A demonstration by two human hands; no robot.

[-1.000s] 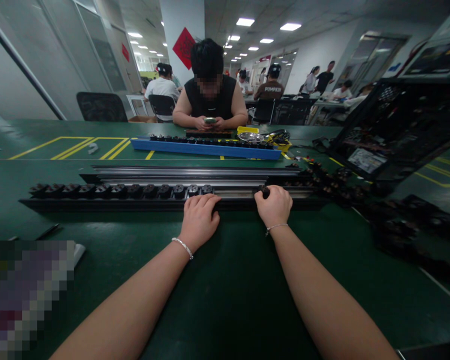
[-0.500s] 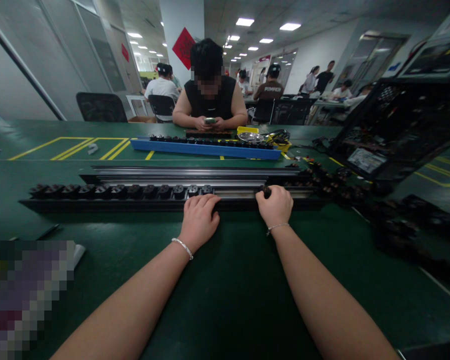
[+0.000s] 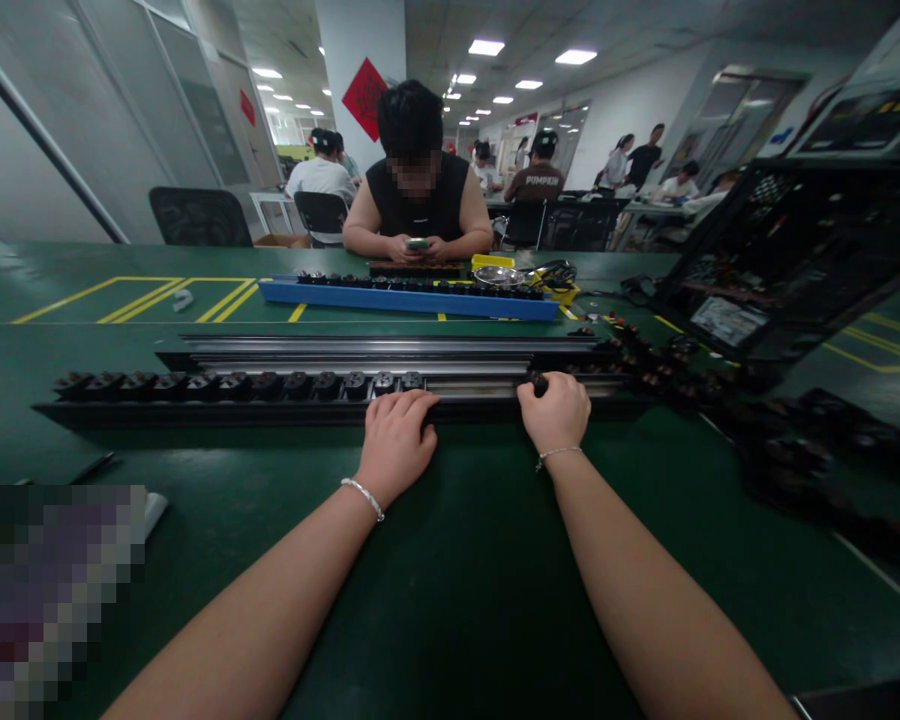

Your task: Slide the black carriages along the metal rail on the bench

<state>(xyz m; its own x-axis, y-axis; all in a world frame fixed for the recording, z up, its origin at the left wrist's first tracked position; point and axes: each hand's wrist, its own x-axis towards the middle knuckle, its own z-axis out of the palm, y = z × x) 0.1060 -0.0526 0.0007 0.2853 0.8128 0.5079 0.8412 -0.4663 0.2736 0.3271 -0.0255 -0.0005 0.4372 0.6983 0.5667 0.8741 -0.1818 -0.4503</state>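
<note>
Across the green table lies a long black channel (image 3: 217, 412) with a bare metallic strip (image 3: 476, 386) inside its right half. Several black round socket-like modules (image 3: 297, 384) stand in a row in its left half. My left hand (image 3: 397, 440) rests flat on the channel's near edge, fingers stretched out, just by the last module (image 3: 412, 382) of the row. Further right, my right hand (image 3: 559, 410) pinches a small black module (image 3: 539, 384) over the channel; the fingers hide most of it, and I cannot tell whether it touches the strip.
Another metal rail (image 3: 390, 345) lies right behind the channel. Loose black modules (image 3: 795, 450) are heaped at the right, near a large black open box (image 3: 787, 250). Beyond lies a blue tray (image 3: 405, 299) of modules, and a person (image 3: 416, 200) sits opposite with a phone.
My right hand has shifted slightly to the right along the channel with the black module. My left hand stays on the edge. The view has drifted a little.
</note>
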